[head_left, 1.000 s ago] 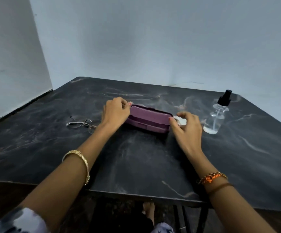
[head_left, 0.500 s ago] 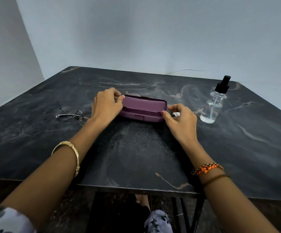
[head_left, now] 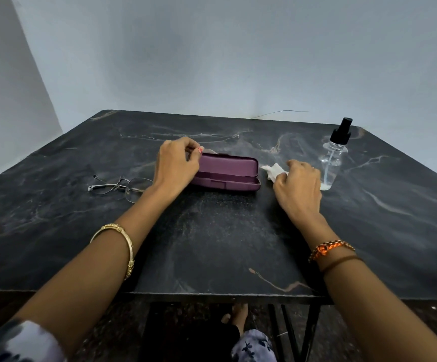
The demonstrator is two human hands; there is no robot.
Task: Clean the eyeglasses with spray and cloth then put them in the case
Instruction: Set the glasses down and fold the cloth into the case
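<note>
The right hand (head_left: 297,188) is curled around a small white cloth (head_left: 273,171), pinching it just off the right end of the purple case (head_left: 226,169). Half a second ago this hand was at the case's right end, with only a sliver of white beside it; now it has drawn away with the cloth in its grip.

The left hand (head_left: 177,163) stays at the case's left end, fingers bent over the top of the lid. Whether they actually grip the lid cannot be told from this angle. The lid stands partly raised on the dark marbled surface (head_left: 212,244).

The eyeglasses (head_left: 122,186) lie folded loosely on the surface to the left of the case, just beside the left wrist, untouched. A clear spray bottle (head_left: 333,160) with a black pump stands upright to the right, close behind the right hand.

With the cloth now in hand, the cleaning itself looks ready to begin: the glasses and the spray have yet to be picked up, and the case waits for the final step.
</note>
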